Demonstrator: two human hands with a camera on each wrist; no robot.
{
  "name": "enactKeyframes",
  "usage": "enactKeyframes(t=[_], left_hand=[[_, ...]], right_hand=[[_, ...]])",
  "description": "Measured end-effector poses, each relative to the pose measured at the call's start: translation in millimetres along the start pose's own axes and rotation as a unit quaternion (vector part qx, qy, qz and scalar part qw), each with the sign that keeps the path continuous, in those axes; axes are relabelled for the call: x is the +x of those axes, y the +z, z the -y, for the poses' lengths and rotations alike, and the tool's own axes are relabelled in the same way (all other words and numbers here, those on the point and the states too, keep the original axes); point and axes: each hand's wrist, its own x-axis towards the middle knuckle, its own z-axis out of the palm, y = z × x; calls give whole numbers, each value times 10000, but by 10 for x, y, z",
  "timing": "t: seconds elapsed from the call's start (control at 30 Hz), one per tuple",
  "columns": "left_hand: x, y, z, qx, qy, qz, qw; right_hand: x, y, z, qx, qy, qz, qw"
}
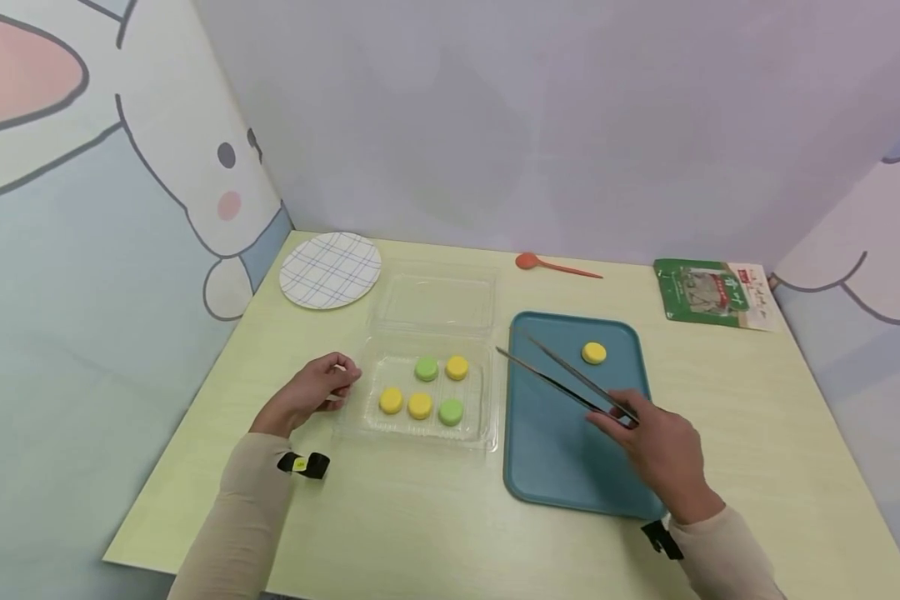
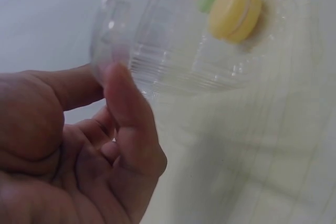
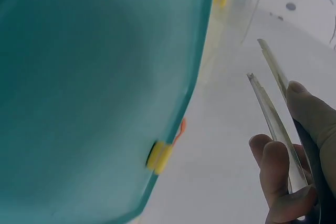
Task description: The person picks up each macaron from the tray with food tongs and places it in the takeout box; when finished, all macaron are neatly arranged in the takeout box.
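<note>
My left hand (image 1: 311,392) pinches the left rim of a clear plastic clamshell box (image 1: 420,437) between thumb and finger, as the left wrist view shows. The box lies with its lid (image 1: 438,302) folded back. Inside sit yellow macarons (image 1: 391,401) and green macarons (image 1: 451,412). My right hand (image 1: 663,450) holds long metal tweezers (image 1: 547,380) over the blue tray (image 1: 547,467). Their tips are spread apart with nothing between them, pointing left toward the box. One yellow macaron (image 1: 594,353) lies near the tray's back right corner.
A checked plate (image 1: 331,271) is at the back left of the table, and a red spoon (image 1: 558,266) lies behind the tray. At the back right is a green and white food packet (image 1: 712,293). Walls border the table behind and at both sides.
</note>
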Motion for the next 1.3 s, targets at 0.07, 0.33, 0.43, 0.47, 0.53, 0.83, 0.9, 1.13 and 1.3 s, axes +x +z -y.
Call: enactKeyframes(t=[0.07,0.33,0.43,0.47,0.53,0.83,0.9,1.13,1.3], left_hand=[[-3,0,-8,-10,14,10,10000],[5,-8,-7,56,-3,-12,10000],[7,0,-6,57,-46,-23,10000],[6,4,-7,57,-59,-19,10000],[1,10,-11,40,-76,-24,10000],[10,-1,-1,14,-35,-28,10000],[13,-2,3,1,-45,-30,10000],[21,-10,13,-21,-30,-23,10000],[10,-4,4,-46,-24,-16,10000]], right_hand=[[-32,-41,-83,-69,85,-82,9999],[-113,-147,-349,-265,557,-160,9980],[-146,-155,-422,-275,706,-106,9971],[-154,-158,-443,-302,742,-91,9967],[-169,-166,-478,-364,838,-66,9958],[-209,-203,-580,-549,1335,158,9894],[-219,-204,-598,-594,1404,182,9881],[-257,-201,-633,-671,1466,281,9865],[-277,-216,-653,-708,1572,455,9840]])
